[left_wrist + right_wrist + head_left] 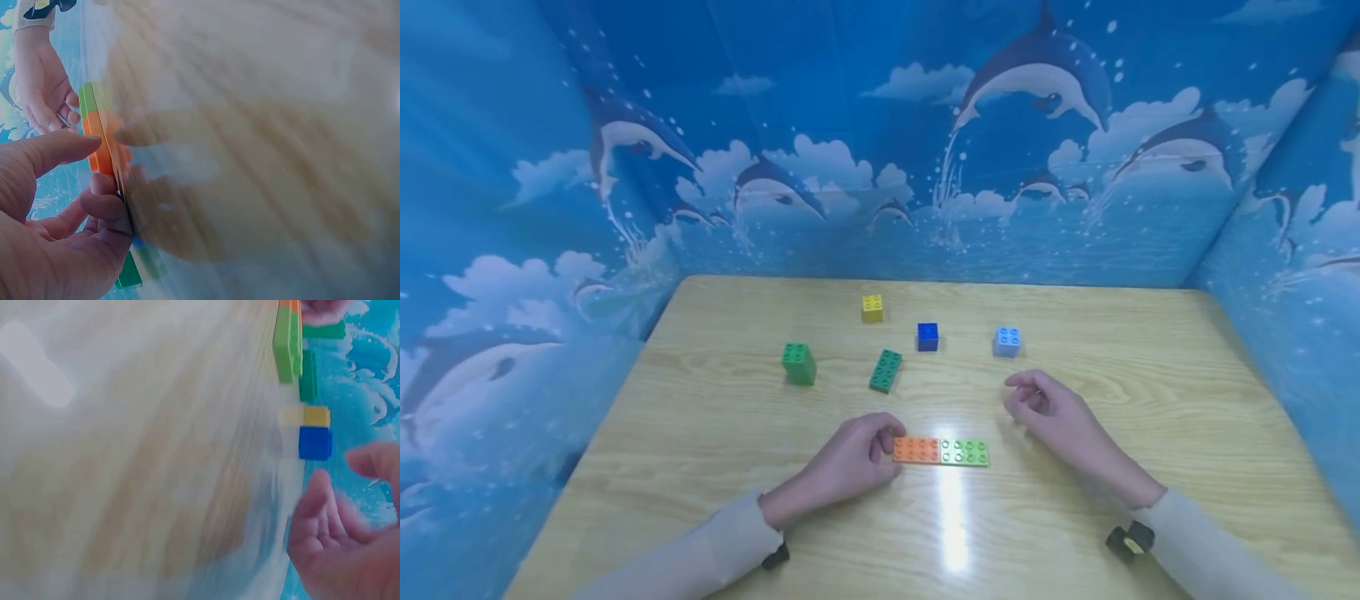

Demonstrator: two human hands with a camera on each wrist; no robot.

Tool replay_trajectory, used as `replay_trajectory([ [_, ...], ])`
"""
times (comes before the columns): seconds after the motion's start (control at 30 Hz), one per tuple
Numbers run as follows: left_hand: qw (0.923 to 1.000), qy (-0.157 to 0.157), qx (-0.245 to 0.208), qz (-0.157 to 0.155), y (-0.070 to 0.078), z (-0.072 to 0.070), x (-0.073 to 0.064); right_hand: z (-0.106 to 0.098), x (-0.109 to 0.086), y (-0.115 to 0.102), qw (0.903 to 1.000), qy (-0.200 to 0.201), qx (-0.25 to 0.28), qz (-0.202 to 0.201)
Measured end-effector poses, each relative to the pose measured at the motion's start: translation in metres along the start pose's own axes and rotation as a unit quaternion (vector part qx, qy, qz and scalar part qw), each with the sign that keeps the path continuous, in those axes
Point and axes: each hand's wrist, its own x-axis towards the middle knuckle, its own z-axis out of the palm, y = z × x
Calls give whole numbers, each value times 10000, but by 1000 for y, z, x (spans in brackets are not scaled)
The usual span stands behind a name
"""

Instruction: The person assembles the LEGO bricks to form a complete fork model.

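An orange building brick (916,450) and a light green building brick (965,452) lie end to end in a row on the table, studs up. My left hand (853,457) holds the orange brick at its left end, thumb at the near corner and a finger at the far corner. In the left wrist view the thumb overlaps the orange brick (100,153). My right hand (1058,417) is to the right of the row, fingers loosely bent with nothing between them. A light blue brick (1007,342) stands just beyond it.
Farther back on the wooden table (715,425) are a tall green block (799,365), a dark green brick (886,371), a yellow brick (872,309) and a dark blue brick (927,337). A dolphin-print curtain (865,200) encloses the table's back and sides.
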Motion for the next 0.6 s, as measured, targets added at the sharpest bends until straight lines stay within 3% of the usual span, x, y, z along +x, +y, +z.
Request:
replay_trajectory([
  [0.23,10000,-44,3,44,0,0,0,-18,21,8,9983,547,-203,21],
  [0.4,10000,-43,13,64,-1,-1,1,-24,39,14,9986,482,-39,189],
  [0.6,9999,-83,-50,65,-2,-1,2,-26,58,24,9993,350,94,103],
])
